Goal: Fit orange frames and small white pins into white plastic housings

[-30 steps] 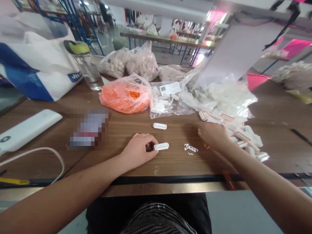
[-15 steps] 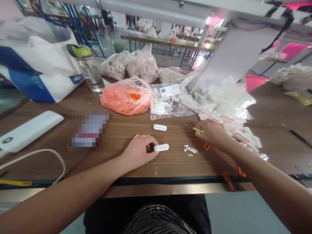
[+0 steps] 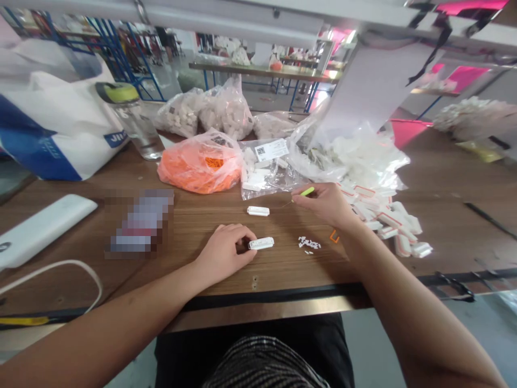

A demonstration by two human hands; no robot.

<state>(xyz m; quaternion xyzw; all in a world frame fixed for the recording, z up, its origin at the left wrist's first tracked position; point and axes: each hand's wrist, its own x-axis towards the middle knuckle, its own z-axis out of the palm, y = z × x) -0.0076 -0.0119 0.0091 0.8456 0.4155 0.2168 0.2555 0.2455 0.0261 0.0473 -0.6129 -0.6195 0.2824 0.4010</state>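
Note:
My left hand (image 3: 226,253) rests on the table, with thumb and fingers closed on the end of a small white plastic housing (image 3: 264,243) with a row of details on its top. A similar white plastic part (image 3: 258,210) lies just beyond it, untouched. In my right hand (image 3: 325,202) is a thin needle-like pick with a green handle (image 3: 307,191); its fine tip points left, toward the farther part, apparently without touching it. Tiny white pieces (image 3: 309,244) lie scattered between my hands. Beside my right wrist lies a small orange frame (image 3: 334,236).
White parts with orange edging (image 3: 390,218) are heaped at right. Behind stand an orange-filled bag (image 3: 200,167), a labelled clear bag (image 3: 270,161) and more clear bags (image 3: 226,113). Leftward are a bottle (image 3: 135,121), a pixelated object (image 3: 141,221), a white device (image 3: 46,229) and its cable (image 3: 91,269).
My right hand has moved left and slightly up from beside the heap, carrying the green-handled pick. My left hand still holds the white housing in place. The camera view has shifted slightly.

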